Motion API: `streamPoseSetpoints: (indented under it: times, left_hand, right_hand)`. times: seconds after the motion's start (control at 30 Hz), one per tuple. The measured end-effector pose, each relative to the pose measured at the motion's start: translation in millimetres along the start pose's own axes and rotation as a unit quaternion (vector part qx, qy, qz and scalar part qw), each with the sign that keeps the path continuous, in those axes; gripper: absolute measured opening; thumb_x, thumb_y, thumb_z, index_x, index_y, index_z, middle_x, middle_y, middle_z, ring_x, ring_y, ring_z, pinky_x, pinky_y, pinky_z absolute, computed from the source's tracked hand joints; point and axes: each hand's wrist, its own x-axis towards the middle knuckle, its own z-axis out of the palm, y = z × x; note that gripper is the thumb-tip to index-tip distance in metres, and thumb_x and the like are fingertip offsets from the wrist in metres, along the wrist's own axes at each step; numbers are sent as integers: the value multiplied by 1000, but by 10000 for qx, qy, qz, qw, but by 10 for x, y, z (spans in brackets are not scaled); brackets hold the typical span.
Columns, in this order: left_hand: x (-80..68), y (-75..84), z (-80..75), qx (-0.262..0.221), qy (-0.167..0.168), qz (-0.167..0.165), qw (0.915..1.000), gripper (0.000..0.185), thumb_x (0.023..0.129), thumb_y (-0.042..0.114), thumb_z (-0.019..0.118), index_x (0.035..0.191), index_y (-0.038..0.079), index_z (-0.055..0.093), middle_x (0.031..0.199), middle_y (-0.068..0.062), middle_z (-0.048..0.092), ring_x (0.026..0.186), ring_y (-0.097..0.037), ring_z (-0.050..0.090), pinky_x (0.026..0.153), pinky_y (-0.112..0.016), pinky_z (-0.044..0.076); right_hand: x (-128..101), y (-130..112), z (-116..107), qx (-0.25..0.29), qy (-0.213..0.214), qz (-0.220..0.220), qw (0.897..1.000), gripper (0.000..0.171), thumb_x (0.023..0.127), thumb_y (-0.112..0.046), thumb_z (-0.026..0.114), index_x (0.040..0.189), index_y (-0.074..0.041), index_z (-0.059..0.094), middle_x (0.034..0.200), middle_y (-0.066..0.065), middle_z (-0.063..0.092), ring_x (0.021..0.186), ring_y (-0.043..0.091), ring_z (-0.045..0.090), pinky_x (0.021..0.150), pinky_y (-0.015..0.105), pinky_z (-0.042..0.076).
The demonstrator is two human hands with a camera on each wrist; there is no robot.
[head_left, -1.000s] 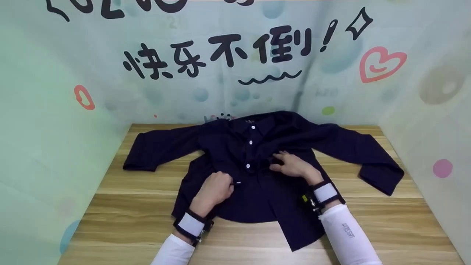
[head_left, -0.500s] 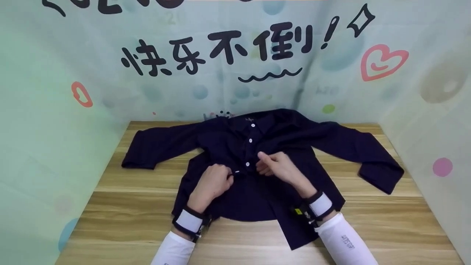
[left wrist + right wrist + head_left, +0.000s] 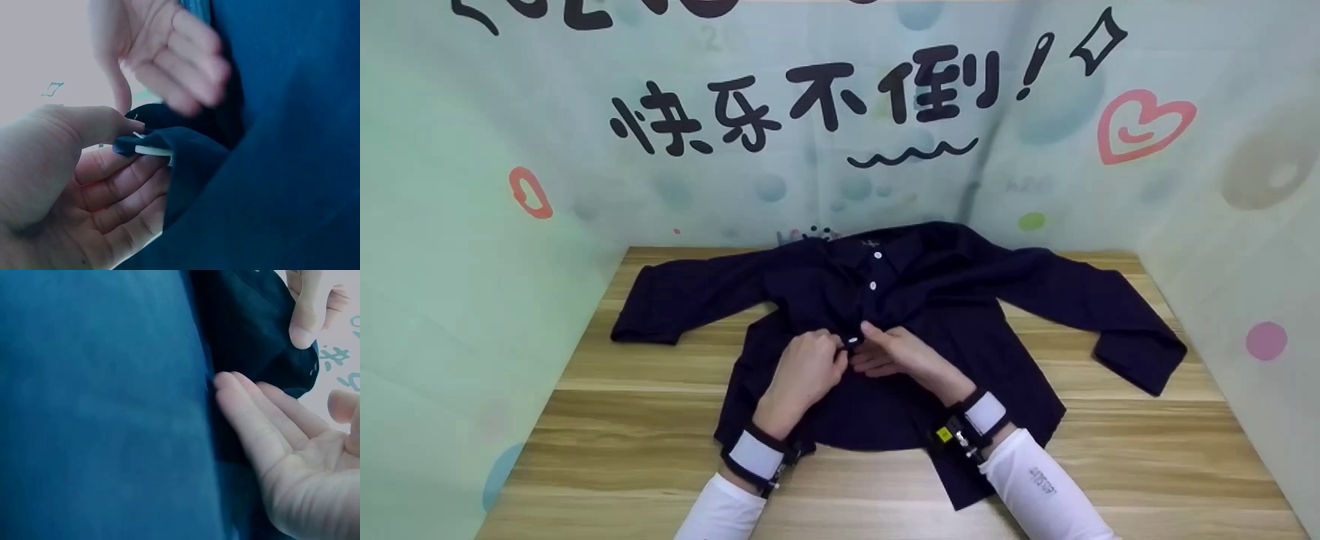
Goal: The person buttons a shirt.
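Lying face up on the wooden table (image 3: 607,442), the dark navy button-up shirt (image 3: 960,345) has its collar toward the back wall and its hem toward the person, so its long axis runs away from the camera, with both sleeves spread out to either side. At the left, the shirt's left-side sleeve (image 3: 690,296) ends near the table edge. The left hand (image 3: 808,369) pinches the placket edge with a white button (image 3: 153,150) between thumb and curled fingers, just below 2 fastened buttons (image 3: 874,285) on the front. Right beside it, almost touching, the right hand (image 3: 894,352) rests on the cloth with fingers straight and relaxed, palm partly up in the wrist view, gripping nothing. Both wrists wear black straps with white patches. Behind, the wall banner (image 3: 825,105) reads "快乐不倒!" in black brush strokes, with a pink heart (image 3: 1140,127) at the right.
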Motion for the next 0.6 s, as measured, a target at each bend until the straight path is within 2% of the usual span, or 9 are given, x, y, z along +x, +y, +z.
streamPoseSetpoints:
  times: [0.1, 0.2, 0.3, 0.37, 0.4, 0.5, 0.6]
  left_hand:
    - [-28, 37, 27, 64, -320, 162, 9993, 17, 87, 15, 79, 80, 0, 74, 76, -15, 66, 70, -34, 67, 66, -45, 56]
    - [-49, 66, 49, 46, -825, 338, 9960, 26, 90, 24, 78, 81, 0, 74, 78, -15, 67, 73, -34, 68, 68, -44, 56]
    - [-60, 84, 53, -27, -1217, 387, 9918, 31, 93, 29, 75, 81, 1, 75, 80, -15, 68, 76, -33, 68, 72, -44, 55]
    - [-58, 85, 40, -69, -1365, 346, 9900, 30, 94, 29, 74, 80, 2, 74, 80, -15, 68, 78, -33, 69, 73, -44, 55]
    - [-54, 81, 30, -89, -1417, 322, 9893, 30, 94, 29, 74, 80, 3, 74, 80, -14, 69, 78, -33, 69, 74, -45, 55]
    - [-30, 60, -18, -220, -1563, 241, 9872, 27, 94, 28, 73, 80, 5, 75, 77, -12, 69, 77, -32, 69, 73, -44, 54]
    - [18, 14, -91, -588, -1621, 83, 9850, 27, 95, 28, 71, 82, 6, 77, 71, -7, 68, 69, -27, 66, 70, -43, 53]
  right_hand:
    - [33, 3, 9, 667, 62, -199, 9976, 54, 106, -39, 53, 117, 13, 67, 104, 18, 75, 93, 24, 74, 87, 38, 58]
    - [64, 8, 9, 1218, 117, -345, 9919, 34, 105, -25, 58, 109, 7, 70, 96, 11, 75, 87, 21, 73, 83, 35, 59]
    - [78, 17, 13, 1405, 147, -459, 9889, 12, 100, -10, 62, 98, 0, 69, 89, 5, 73, 81, 17, 71, 78, 32, 58]
    - [78, 22, 18, 1382, 203, -517, 9889, 3, 96, -2, 64, 97, -2, 67, 87, 4, 70, 79, 15, 70, 76, 31, 58]
    - [78, 25, 20, 1347, 219, -540, 9892, 3, 95, 0, 64, 98, 0, 66, 87, 3, 70, 78, 15, 69, 75, 30, 58]
    - [73, 34, 25, 1188, 276, -572, 9909, 17, 93, 2, 65, 109, 9, 66, 90, 4, 71, 79, 14, 70, 74, 29, 58]
    - [76, 42, 28, 1099, 352, -549, 9918, 25, 92, 3, 67, 115, 13, 65, 92, 5, 73, 80, 15, 71, 74, 28, 58]
